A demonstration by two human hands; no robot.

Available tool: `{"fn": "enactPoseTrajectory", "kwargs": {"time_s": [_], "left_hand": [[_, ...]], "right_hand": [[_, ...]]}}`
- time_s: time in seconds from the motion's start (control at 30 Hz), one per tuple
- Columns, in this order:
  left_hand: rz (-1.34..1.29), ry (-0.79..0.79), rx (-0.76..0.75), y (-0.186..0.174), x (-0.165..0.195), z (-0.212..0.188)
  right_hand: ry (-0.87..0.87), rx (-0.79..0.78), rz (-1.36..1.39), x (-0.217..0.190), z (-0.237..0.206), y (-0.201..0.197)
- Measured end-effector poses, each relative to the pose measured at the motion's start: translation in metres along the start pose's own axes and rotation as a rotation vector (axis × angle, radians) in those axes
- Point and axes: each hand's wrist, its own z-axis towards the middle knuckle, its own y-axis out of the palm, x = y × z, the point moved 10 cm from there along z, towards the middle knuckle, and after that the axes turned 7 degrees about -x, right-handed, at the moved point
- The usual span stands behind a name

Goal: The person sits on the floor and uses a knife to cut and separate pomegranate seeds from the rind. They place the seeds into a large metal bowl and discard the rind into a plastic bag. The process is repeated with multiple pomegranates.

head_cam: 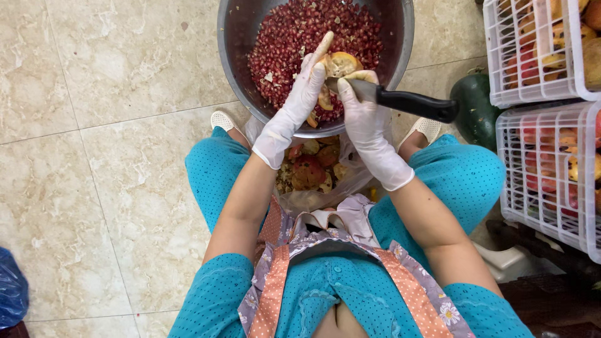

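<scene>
The gloved left hand [294, 106] grips a pomegranate piece [338, 66] from its left side, over a metal bowl [235, 56] full of red seeds [294, 37]. The gloved right hand [366, 119] is clenched around a black-handled knife [407, 100], blade against the fruit. Below lies a bag of peels [313, 172]; white baskets [538, 56] of fruit stand at the right.

I sit over a floor [113, 156] of large glossy beige marble-look tiles with thin grey seams, lit evenly with soft glare and almost no shadow. To my right two white plastic crates [544, 169] stand one above the other, fruit showing through their bars, with a dark green melon [476, 109] on the floor beside them. A crumpled blue plastic bag [11, 288] lies at the far left edge.
</scene>
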Motion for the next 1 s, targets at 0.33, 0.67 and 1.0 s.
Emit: {"fn": "enactPoseTrajectory", "kwargs": {"time_s": [0.33, 0.67, 1.0], "left_hand": [[0.075, 0.016, 0.058, -0.008, -0.014, -0.003], [-0.645, -0.003, -0.050, -0.010, -0.015, -0.017], [-0.506, 0.044, 0.081, -0.030, -0.018, -0.029]], "right_hand": [[-0.039, 0.003, -0.123, 0.005, 0.002, 0.008], [-0.002, -0.134, 0.132, 0.014, -0.003, 0.018], [0.094, -0.067, -0.042, 0.034, -0.011, 0.013]]}}
